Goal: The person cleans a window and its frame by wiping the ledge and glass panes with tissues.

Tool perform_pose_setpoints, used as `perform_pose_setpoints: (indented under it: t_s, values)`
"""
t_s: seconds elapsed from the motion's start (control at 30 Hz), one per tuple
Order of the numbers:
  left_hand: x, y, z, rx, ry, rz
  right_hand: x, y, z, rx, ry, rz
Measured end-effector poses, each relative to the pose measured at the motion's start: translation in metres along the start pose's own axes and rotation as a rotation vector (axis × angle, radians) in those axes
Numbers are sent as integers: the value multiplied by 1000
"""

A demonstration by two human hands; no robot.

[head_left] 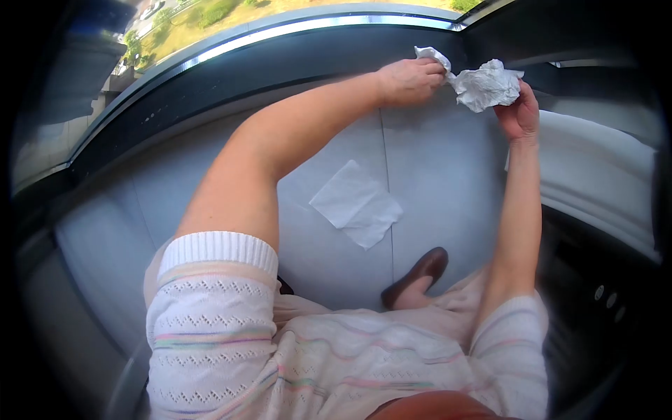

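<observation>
Crumpled white tissue is stretched between my two hands, out at arm's length near the window frame. My left hand is closed on its left end, and a small tuft sticks up above the fingers. At the right end, my right hand pinches the larger wad from below. A thin twisted bit seems to join the two parts; whether it is one piece or two, I cannot tell. Below my hands, a creased white sheet of tissue lies flat on the grey floor.
A dark window frame curves across the top, with grass and trees outside. To the right is a pale ledge or panel, with a dark area below it. A brown shoe on my foot rests near the tissue sheet. Floor seams show.
</observation>
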State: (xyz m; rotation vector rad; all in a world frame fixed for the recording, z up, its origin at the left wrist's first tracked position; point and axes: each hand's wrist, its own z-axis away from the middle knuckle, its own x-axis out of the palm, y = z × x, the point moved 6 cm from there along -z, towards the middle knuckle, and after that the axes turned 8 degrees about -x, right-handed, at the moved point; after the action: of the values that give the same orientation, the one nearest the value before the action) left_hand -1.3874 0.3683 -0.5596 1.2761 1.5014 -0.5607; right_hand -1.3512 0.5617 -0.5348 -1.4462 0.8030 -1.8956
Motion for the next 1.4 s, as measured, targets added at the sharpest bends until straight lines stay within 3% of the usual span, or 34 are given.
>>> perform_pose_setpoints:
  t_s: [0.03,0.13,0.17,0.3,0.47,0.53,0.73,0.83,0.93,1.07,1.17,1.27,1.3,1.4]
  values:
    - [-7,3,14,111,-54,-205,6,2,-1,-8,-5,3]
    - [-36,-8,63,153,-56,-204,19,8,-6,13,-99,-15]
    - [-51,-20,86,72,-101,-155,29,14,-11,20,-129,-32]
    - [-100,-48,167,95,-189,-357,48,26,-19,8,-166,-67]
    - [-120,-47,182,-27,-197,-362,40,27,-21,119,-310,-174]
    - [-121,-47,174,-81,-166,-335,40,26,-18,131,-215,-105]
    - [-89,-28,119,-52,-22,-278,24,71,17,271,-211,143]
    - [-58,-33,67,-171,-60,-115,25,90,26,298,-191,81]
    - [-31,-13,5,-85,-28,-193,16,99,33,309,-119,51]
    - [-13,4,-58,-148,42,-153,6,109,43,367,-9,70]
    - [-14,12,-61,-154,124,-215,-10,116,56,431,30,264]
    - [6,34,-49,55,-58,-232,-41,113,61,494,102,637]
    - [16,34,-43,108,-231,-385,-47,109,59,491,143,767]
    - [8,27,-34,101,-112,-334,-59,83,52,399,251,1079]
